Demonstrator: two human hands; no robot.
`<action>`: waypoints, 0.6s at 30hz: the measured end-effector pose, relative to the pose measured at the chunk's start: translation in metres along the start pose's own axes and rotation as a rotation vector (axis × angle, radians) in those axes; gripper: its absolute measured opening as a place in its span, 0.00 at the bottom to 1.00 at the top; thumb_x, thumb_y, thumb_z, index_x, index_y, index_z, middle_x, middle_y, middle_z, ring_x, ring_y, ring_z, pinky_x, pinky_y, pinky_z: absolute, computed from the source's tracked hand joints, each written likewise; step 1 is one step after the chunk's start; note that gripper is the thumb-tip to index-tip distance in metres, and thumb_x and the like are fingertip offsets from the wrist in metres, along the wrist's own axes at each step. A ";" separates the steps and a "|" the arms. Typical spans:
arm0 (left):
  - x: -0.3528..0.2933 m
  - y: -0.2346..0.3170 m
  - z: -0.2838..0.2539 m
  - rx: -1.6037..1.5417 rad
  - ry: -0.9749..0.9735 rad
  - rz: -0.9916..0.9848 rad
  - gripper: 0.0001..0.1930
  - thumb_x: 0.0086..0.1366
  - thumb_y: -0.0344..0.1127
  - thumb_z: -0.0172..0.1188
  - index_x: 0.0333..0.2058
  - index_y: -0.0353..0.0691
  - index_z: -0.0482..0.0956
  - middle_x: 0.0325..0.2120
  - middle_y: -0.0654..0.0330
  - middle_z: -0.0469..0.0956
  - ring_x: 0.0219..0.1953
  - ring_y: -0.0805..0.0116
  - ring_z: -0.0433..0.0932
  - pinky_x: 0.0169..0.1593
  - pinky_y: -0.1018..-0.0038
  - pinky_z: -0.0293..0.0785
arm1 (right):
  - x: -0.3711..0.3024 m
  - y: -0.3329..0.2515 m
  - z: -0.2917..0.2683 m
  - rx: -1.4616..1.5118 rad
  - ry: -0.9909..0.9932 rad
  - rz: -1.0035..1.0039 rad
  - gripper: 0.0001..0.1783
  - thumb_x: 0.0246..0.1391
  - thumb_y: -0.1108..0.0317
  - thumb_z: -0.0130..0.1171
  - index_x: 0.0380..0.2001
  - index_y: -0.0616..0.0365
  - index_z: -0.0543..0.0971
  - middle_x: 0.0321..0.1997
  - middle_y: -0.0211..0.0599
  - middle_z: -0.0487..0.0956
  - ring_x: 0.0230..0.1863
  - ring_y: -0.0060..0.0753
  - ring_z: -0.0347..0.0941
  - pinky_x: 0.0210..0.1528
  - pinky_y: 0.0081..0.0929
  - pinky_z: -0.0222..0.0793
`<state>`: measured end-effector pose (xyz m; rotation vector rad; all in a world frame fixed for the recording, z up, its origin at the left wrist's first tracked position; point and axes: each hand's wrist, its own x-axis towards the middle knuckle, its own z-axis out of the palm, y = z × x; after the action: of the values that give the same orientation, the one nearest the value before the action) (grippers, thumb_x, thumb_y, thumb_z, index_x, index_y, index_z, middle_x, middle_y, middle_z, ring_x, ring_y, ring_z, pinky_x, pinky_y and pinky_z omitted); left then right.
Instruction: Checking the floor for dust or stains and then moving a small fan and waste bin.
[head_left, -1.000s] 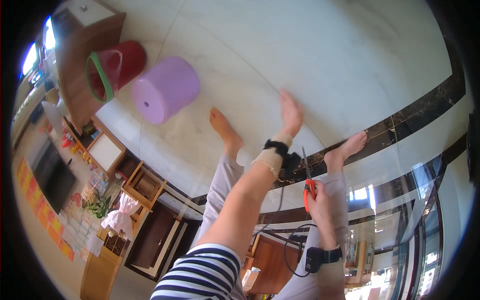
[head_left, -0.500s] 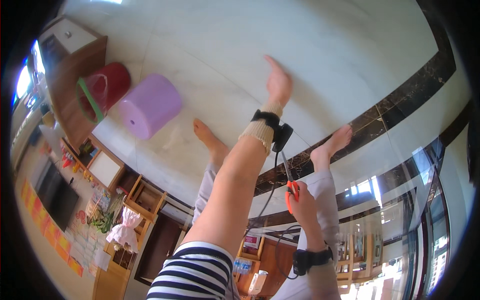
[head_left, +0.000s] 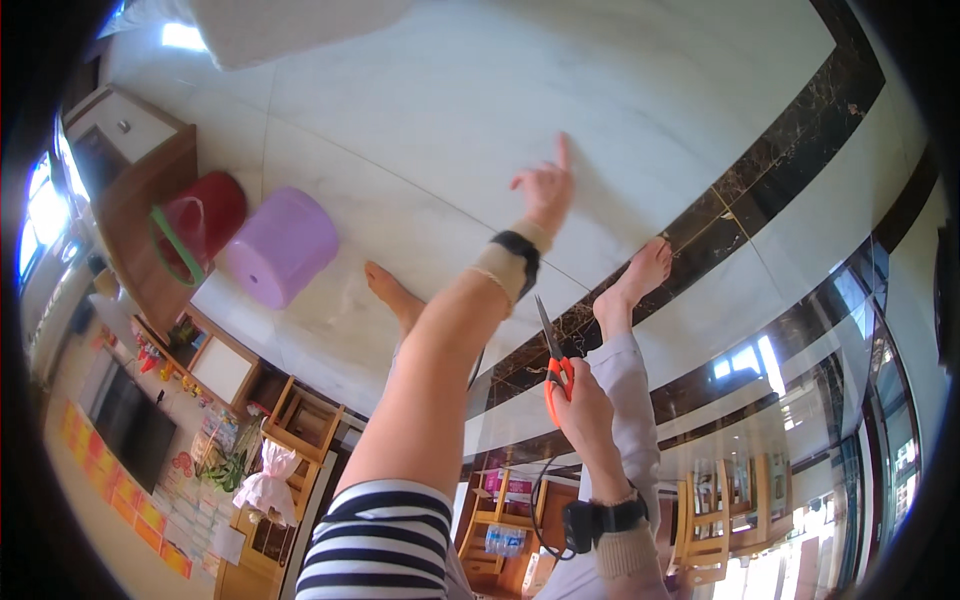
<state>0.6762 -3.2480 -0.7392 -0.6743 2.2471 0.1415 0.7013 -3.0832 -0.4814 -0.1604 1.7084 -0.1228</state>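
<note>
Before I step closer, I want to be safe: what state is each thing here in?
Scissors: blades apparently shut, in the right hand
Right hand: fingers closed round the orange handles
Left hand: nothing seen held, one finger stretched out
Purple stool: upright
Red bin: upright, clear bag at its mouth
Television: screen dark

Pale veined marble tiles (head_left: 430, 105) are spreading before me, with a dark marble band (head_left: 770, 165) curving along the right. A bright window (head_left: 38, 220) is glaring at far left, past a brown wooden cabinet (head_left: 150, 215). A black television (head_left: 130, 425) is hanging beside orange-and-yellow sheets (head_left: 90, 447) on the cream wall (head_left: 82, 508).
</note>
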 end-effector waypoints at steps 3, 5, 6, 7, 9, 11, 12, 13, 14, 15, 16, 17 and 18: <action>-0.004 -0.042 -0.008 0.094 -0.092 -0.005 0.38 0.56 0.35 0.53 0.64 0.34 0.48 0.32 0.54 0.79 0.27 0.56 0.77 0.25 0.47 0.71 | 0.000 0.009 -0.001 0.048 0.021 -0.040 0.22 0.52 0.61 0.56 0.48 0.59 0.66 0.41 0.47 0.77 0.40 0.47 0.76 0.38 0.40 0.71; -0.005 -0.061 -0.009 0.207 -0.094 -0.100 0.38 0.55 0.35 0.55 0.63 0.30 0.49 0.33 0.55 0.79 0.27 0.56 0.78 0.24 0.48 0.72 | 0.001 0.009 -0.004 0.060 0.018 -0.036 0.22 0.52 0.61 0.56 0.48 0.59 0.66 0.41 0.47 0.77 0.40 0.47 0.76 0.39 0.40 0.71; -0.004 -0.058 -0.011 0.212 -0.089 -0.098 0.38 0.55 0.35 0.55 0.63 0.30 0.49 0.33 0.55 0.79 0.27 0.56 0.78 0.24 0.48 0.72 | 0.001 0.009 -0.006 0.062 0.012 -0.026 0.22 0.52 0.61 0.56 0.48 0.59 0.66 0.42 0.47 0.77 0.40 0.48 0.76 0.39 0.41 0.71; -0.004 -0.052 -0.013 0.229 -0.055 -0.090 0.38 0.56 0.36 0.55 0.62 0.30 0.50 0.33 0.54 0.80 0.27 0.56 0.78 0.24 0.48 0.72 | 0.002 0.010 -0.007 0.067 0.017 -0.028 0.22 0.52 0.61 0.56 0.48 0.59 0.66 0.42 0.47 0.77 0.40 0.48 0.76 0.39 0.41 0.71; 0.002 -0.028 -0.029 0.213 -0.001 -0.087 0.37 0.57 0.36 0.54 0.62 0.31 0.51 0.29 0.53 0.79 0.28 0.57 0.78 0.26 0.49 0.72 | 0.001 0.009 -0.006 0.093 -0.005 -0.018 0.23 0.52 0.61 0.56 0.48 0.59 0.65 0.42 0.47 0.77 0.41 0.48 0.75 0.40 0.41 0.71; 0.010 0.028 -0.048 0.154 0.136 0.057 0.37 0.57 0.36 0.53 0.63 0.34 0.50 0.26 0.55 0.78 0.25 0.58 0.77 0.27 0.49 0.72 | 0.000 0.013 -0.007 0.083 -0.010 -0.002 0.23 0.52 0.61 0.56 0.48 0.59 0.65 0.42 0.47 0.77 0.41 0.49 0.75 0.40 0.41 0.71; 0.017 0.056 -0.053 0.154 0.127 0.090 0.37 0.58 0.35 0.53 0.64 0.35 0.48 0.25 0.56 0.77 0.24 0.59 0.76 0.28 0.48 0.72 | -0.001 0.015 -0.008 0.073 -0.019 0.004 0.23 0.52 0.61 0.56 0.48 0.59 0.65 0.42 0.48 0.77 0.41 0.49 0.75 0.40 0.41 0.70; 0.025 0.078 -0.058 0.153 0.123 0.119 0.38 0.58 0.35 0.53 0.65 0.36 0.46 0.24 0.57 0.77 0.23 0.60 0.75 0.28 0.48 0.72 | 0.000 0.016 -0.009 0.071 -0.014 0.005 0.23 0.52 0.61 0.56 0.48 0.59 0.65 0.42 0.48 0.77 0.41 0.49 0.75 0.40 0.41 0.70; 0.035 0.089 -0.062 0.159 0.127 0.114 0.38 0.58 0.35 0.53 0.65 0.36 0.46 0.24 0.57 0.77 0.23 0.60 0.75 0.28 0.48 0.72 | 0.001 0.013 -0.007 0.072 -0.016 -0.004 0.22 0.52 0.61 0.56 0.48 0.59 0.65 0.42 0.48 0.77 0.41 0.50 0.75 0.40 0.41 0.70; 0.042 0.098 -0.067 0.108 0.093 0.106 0.39 0.58 0.35 0.53 0.65 0.37 0.44 0.23 0.58 0.77 0.22 0.60 0.74 0.28 0.48 0.72 | 0.001 0.012 -0.007 0.070 -0.020 -0.010 0.22 0.52 0.61 0.56 0.47 0.59 0.65 0.41 0.48 0.77 0.40 0.50 0.75 0.40 0.42 0.70; 0.049 0.099 -0.069 0.059 0.057 0.096 0.39 0.58 0.34 0.52 0.66 0.38 0.43 0.23 0.58 0.77 0.21 0.61 0.73 0.28 0.48 0.72 | 0.002 0.012 -0.006 0.071 -0.024 -0.017 0.22 0.52 0.61 0.56 0.47 0.59 0.65 0.41 0.48 0.77 0.40 0.50 0.75 0.40 0.42 0.70; 0.051 0.102 -0.075 0.069 0.020 0.121 0.43 0.56 0.35 0.54 0.65 0.31 0.39 0.27 0.57 0.78 0.26 0.61 0.76 0.25 0.52 0.71 | 0.002 0.018 -0.008 0.075 0.031 -0.026 0.22 0.52 0.61 0.55 0.47 0.60 0.66 0.41 0.48 0.77 0.40 0.50 0.75 0.40 0.42 0.70; 0.054 0.092 -0.071 0.072 0.015 0.122 0.43 0.56 0.35 0.54 0.65 0.31 0.39 0.27 0.57 0.78 0.26 0.61 0.76 0.25 0.52 0.71 | 0.000 0.018 -0.008 0.085 0.076 -0.051 0.21 0.52 0.61 0.55 0.46 0.60 0.66 0.40 0.48 0.77 0.40 0.50 0.75 0.40 0.42 0.70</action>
<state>0.5530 -3.2138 -0.7380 -0.5017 2.2967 0.1147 0.6931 -3.0652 -0.4837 -0.1380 1.7720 -0.2413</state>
